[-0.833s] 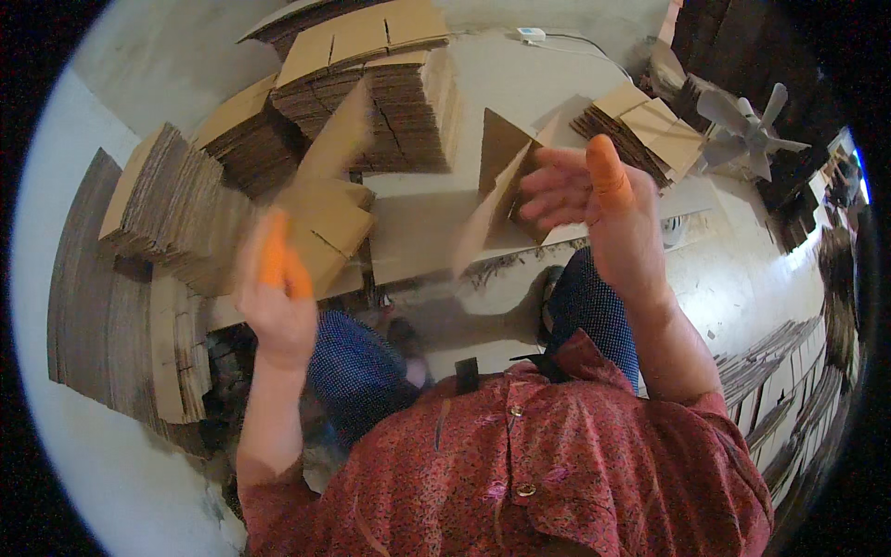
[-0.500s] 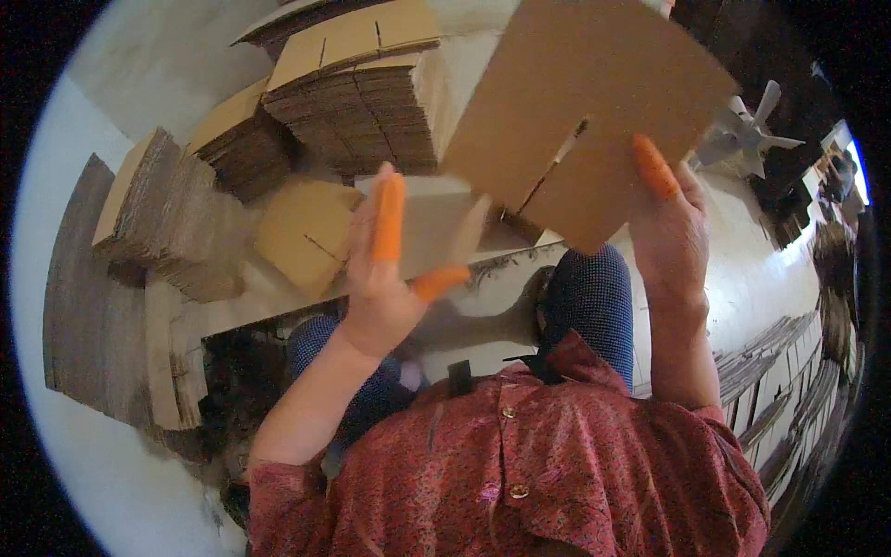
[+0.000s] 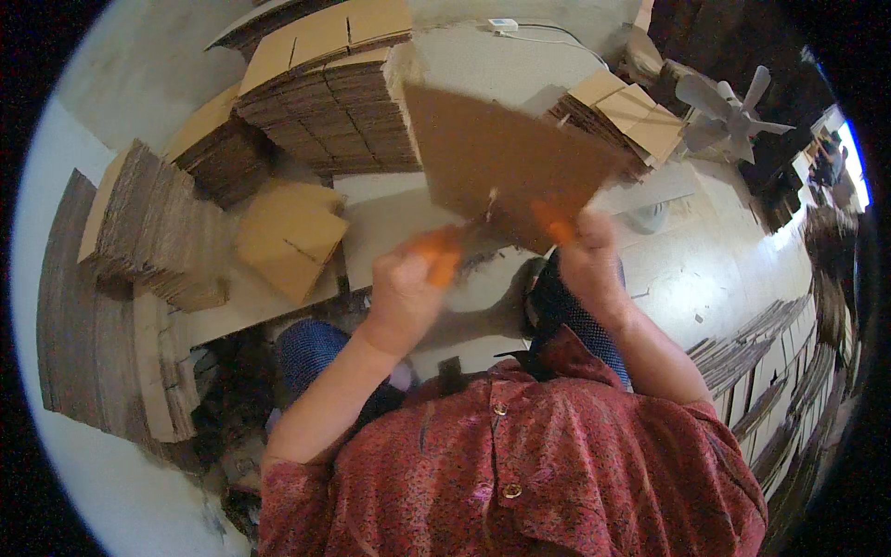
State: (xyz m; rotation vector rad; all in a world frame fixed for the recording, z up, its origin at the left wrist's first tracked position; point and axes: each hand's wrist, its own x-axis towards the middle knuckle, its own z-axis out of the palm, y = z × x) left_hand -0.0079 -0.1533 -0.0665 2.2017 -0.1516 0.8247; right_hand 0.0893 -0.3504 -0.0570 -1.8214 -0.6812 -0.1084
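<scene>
Held sheet (image 3: 510,153): sits lower and nearer the tall stack (image 3: 325,107) than half a second ago, tilted, just right of that stack.
Right hand (image 3: 594,265): nearer the body than the tall stack and to its right; fingers clamped on the held sheet's near edge, orange-covered thumb on its face.
Left hand (image 3: 402,288): on the tall stack's near side, beside the held sheet; fingers blurred, cannot tell whether they grip.
Loose sheet (image 3: 292,241): on the bench (image 3: 379,209), near side of the tall stack.
Fan (image 3: 738,119): well right of the tall stack.
</scene>
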